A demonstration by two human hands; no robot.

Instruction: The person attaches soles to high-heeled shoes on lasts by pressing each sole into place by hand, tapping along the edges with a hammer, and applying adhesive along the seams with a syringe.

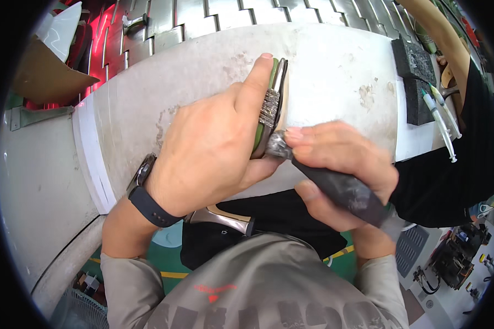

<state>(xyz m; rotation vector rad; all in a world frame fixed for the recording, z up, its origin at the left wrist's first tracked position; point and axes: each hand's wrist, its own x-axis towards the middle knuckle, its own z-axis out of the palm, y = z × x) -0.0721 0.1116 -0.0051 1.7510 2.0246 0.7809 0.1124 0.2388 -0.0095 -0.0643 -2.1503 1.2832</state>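
Note:
My left hand (208, 145) is wrapped round a high-heeled shoe, its index finger stretched along the green upper. A sparkling band (269, 108) crosses the shoe's front (280, 77), and the pale sole edge faces right. Below my wrist, the shiny heel (230, 221) sticks out; my palm hides the middle of the shoe. In my right hand (343, 159) is a tool with a thick dark handle (340, 192). Its greyish, shiny tip (279, 144) meets or nearly meets the sole's lower edge by my left thumb; blur hides the exact contact.
Under both hands lies a pale, stained work surface (340, 71). Metal conveyor plates (225, 13) run along the far side. At right are a dark block (414, 71), syringes (441, 123) and another person's arm (442, 33). Brown cardboard (46, 77) stands at left.

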